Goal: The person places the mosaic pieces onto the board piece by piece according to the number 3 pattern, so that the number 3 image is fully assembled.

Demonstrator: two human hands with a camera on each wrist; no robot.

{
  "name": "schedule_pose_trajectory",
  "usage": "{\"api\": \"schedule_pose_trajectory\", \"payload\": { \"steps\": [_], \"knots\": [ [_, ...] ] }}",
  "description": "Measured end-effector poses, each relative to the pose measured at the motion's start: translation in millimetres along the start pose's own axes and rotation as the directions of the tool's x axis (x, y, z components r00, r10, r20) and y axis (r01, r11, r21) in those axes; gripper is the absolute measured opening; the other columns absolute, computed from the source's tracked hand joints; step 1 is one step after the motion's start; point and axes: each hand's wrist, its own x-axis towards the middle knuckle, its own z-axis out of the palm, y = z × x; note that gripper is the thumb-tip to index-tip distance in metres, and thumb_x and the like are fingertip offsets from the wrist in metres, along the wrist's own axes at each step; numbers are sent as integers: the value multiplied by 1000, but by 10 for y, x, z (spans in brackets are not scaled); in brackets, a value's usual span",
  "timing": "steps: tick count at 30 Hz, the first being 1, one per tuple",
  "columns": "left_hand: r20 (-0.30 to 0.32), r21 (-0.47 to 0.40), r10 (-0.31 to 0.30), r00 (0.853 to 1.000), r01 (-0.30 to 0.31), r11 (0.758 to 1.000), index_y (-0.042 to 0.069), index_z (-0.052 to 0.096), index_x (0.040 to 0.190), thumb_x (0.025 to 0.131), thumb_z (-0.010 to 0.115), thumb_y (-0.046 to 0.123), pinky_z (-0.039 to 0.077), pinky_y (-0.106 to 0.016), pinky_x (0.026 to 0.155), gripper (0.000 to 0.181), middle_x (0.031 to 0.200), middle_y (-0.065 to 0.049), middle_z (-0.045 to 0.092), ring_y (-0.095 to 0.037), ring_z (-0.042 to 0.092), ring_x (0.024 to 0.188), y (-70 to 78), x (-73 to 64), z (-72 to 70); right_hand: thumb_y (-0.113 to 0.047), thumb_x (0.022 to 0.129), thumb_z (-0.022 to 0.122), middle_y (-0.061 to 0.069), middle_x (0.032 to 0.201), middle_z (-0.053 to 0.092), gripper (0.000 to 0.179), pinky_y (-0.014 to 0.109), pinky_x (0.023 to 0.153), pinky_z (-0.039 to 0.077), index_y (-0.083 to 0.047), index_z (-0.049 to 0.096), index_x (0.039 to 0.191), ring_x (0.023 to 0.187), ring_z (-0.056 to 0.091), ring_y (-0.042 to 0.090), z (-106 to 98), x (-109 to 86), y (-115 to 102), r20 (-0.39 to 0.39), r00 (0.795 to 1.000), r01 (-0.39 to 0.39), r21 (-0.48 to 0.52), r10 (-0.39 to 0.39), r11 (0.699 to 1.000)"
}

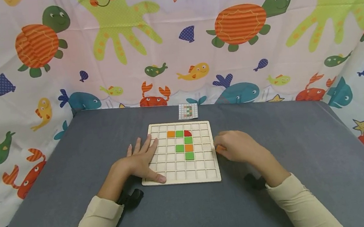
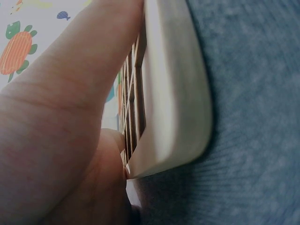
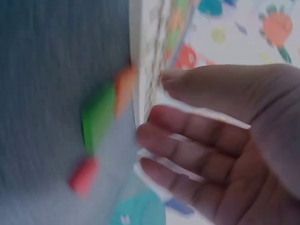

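Observation:
A wooden grid board (image 1: 172, 176) lies on the grey table. In its cells sit several green squares (image 1: 189, 156), two orange squares (image 1: 171, 134) and a red rounded piece (image 1: 187, 133). My left hand (image 1: 137, 164) rests on the board's left side, fingers spread and thumb on the near left corner. Beside the right edge is my right hand (image 1: 237, 146), fingers loosely bent. In the right wrist view, a gap shows between thumb and fingers, with nothing between them. Loose orange (image 3: 125, 91), green (image 3: 99, 117) and red (image 3: 84, 176) pieces lie near the board, blurred; the hand mostly covers them in the head view.
Behind the board lies a small card (image 1: 187, 111) printed with a coloured grid pattern. A curtain (image 1: 164, 28) with sea animals hangs behind and beside the table (image 1: 188, 218).

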Motion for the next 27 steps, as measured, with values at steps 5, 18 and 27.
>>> {"api": "schedule_pose_trajectory", "payload": {
  "steps": [5, 18, 27],
  "knots": [
    [4, -7, -8, 1000, 8, 1000, 24, -8, 161, 44, 65, 97, -15, -63, 111, 156, 163, -3, -25, -37, -29, 145, 5, -6, -18, -1, 80, 76, -1, 71, 52, 15, 33, 57, 37, -12, 65, 78, 65, 45, 17, -143, -112, 239, 124, 972, -197, -40, 200, 980],
    [10, -3, 0, 1000, 0, 1000, 23, -9, 161, 43, 62, 99, -16, -63, 111, 157, 163, -3, -25, -37, -28, 145, 0, 13, -14, 25, 73, 58, 1, 77, 55, 38, 37, 65, 45, -12, 68, 76, 73, 50, 21, -4, -91, 414, 95, 993, -76, 36, 73, 996],
    [6, -2, 14, 1000, -14, 1000, 20, -6, 162, 46, 65, 97, -15, -64, 111, 156, 164, -6, -23, -39, -27, 145, -13, 21, -10, 8, 77, 74, 1, 78, 57, 19, 38, 65, 45, -10, 69, 79, 73, 50, 18, -18, -79, 443, 132, 986, -109, 31, 104, 994]
  ]
}}
